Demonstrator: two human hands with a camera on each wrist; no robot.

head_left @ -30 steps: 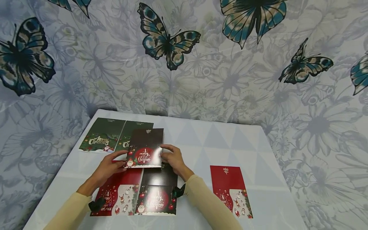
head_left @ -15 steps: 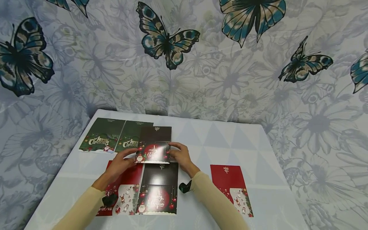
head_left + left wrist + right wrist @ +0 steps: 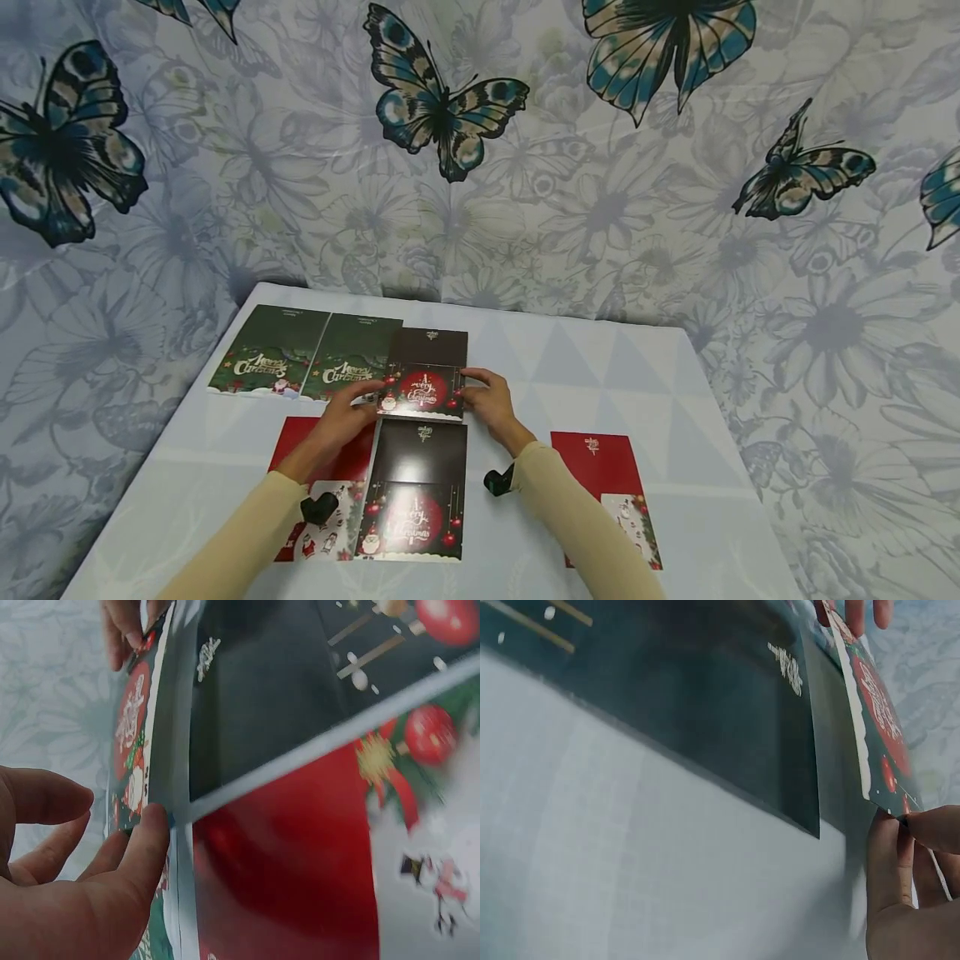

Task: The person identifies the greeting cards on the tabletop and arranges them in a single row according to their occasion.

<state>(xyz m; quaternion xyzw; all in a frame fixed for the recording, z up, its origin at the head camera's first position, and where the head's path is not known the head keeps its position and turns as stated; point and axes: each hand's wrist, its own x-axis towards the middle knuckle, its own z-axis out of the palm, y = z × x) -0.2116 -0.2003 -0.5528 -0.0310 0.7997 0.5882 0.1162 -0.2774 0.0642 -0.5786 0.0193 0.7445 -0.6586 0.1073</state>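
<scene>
1. At the near side of the tablecloth, a red Christmas card and a dark Christmas card lie face up, narrowly apart, probably so neither print hides the other.
2. Off to the right, a lone red card lies partly behind the right sleeve.
3. Just beyond the near dark one, a matching dark card is held by opposite sides: the left hand and the right hand each pinch it between thumb and fingers, likely to keep it straight and its face uncovered. Whether its far edge touches the cloth, I cannot tell.
4. Beyond and left, two green cards sit side by side, facing alike, perhaps paired by design.
</scene>
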